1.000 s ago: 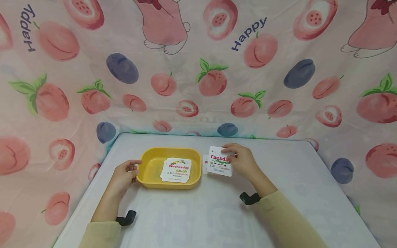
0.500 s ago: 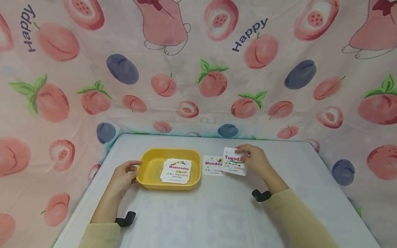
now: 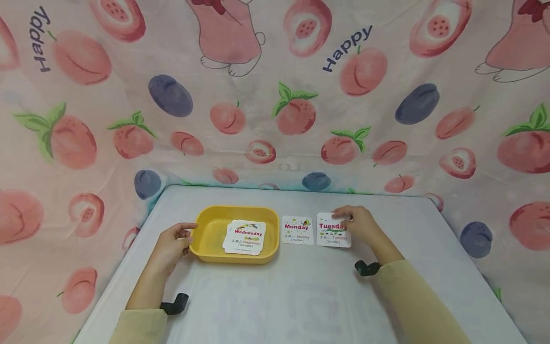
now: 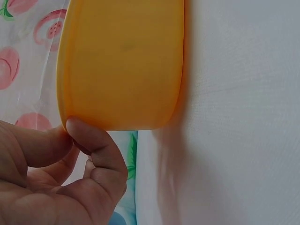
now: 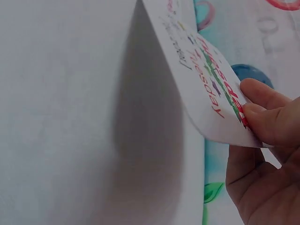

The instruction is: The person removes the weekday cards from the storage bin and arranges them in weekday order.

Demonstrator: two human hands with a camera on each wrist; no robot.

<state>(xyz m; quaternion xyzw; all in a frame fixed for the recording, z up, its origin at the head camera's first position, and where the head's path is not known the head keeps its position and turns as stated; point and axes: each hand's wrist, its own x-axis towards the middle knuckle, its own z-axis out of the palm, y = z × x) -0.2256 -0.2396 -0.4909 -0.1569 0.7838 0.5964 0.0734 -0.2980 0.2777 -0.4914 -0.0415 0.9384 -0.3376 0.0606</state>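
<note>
My right hand (image 3: 364, 230) pinches a white "Tuesday" flashcard (image 3: 328, 237) by its right side, thumb on the printed face. In the right wrist view that card (image 5: 194, 89) is tilted, with a shadow on the white surface beneath it. Just left of it lies a "Monday" flashcard (image 3: 297, 235), face up. With thumb and fingertips my left hand (image 3: 169, 246) grips the left end of a yellow plastic tray (image 3: 211, 236); the left wrist view has them at its rim. Inside the tray rests a small pile of cards, topped by a "Wednesday" flashcard (image 3: 246, 239).
All of this is on a table with a white cover (image 3: 275, 301). Behind and beside the table hangs a fruit-print cloth (image 3: 258, 119). Black curved pieces jut from the left wrist (image 3: 175, 304) and the right wrist (image 3: 366, 268).
My right hand has carried the "Tuesday" card rightward from over the "Monday" card, then lower, to beside it. The "Monday" card now shows fully. My left hand and the tray have stayed put.
</note>
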